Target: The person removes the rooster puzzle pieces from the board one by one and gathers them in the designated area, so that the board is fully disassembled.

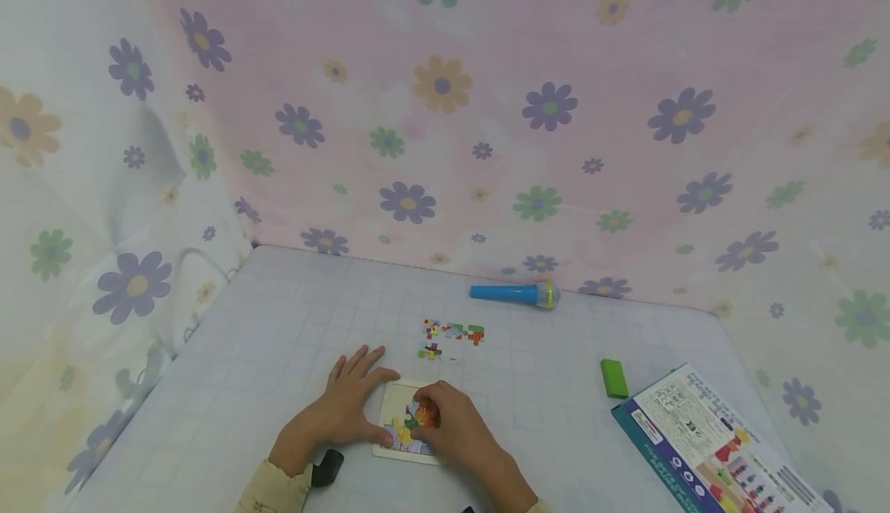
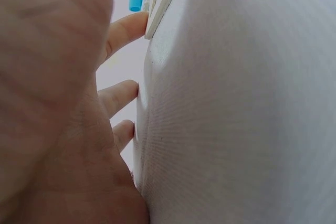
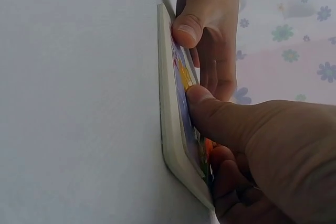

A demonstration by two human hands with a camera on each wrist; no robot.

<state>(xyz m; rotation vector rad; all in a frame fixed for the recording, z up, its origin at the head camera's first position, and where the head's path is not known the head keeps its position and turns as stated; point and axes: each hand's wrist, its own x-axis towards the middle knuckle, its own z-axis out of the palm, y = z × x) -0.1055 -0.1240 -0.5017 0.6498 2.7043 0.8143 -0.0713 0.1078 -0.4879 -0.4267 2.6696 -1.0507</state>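
A small jigsaw puzzle in a pale wooden tray point(image 1: 378, 451) lies on the table before me, its lower part filled with colourful pieces. My left hand point(image 1: 348, 405) spreads along the tray's left side, thumb on the lower left corner and index fingertip by the upper one. In the left wrist view, two more fingertips point(image 2: 126, 93) rest on the cloth. My right hand point(image 1: 462, 428) bends over the tray's right half. Its thumb point(image 3: 215, 111) and curled fingers hold an orange and green puzzle piece point(image 3: 208, 146) at the picture, partly hidden by the hand.
Several loose puzzle pieces point(image 1: 453, 331) lie beyond the tray. Behind them is a blue toy microphone point(image 1: 511, 293). To the right are a green block point(image 1: 614, 378) and a printed flat box point(image 1: 716, 443). Flowered cloth point(image 1: 445, 150) hangs around the table.
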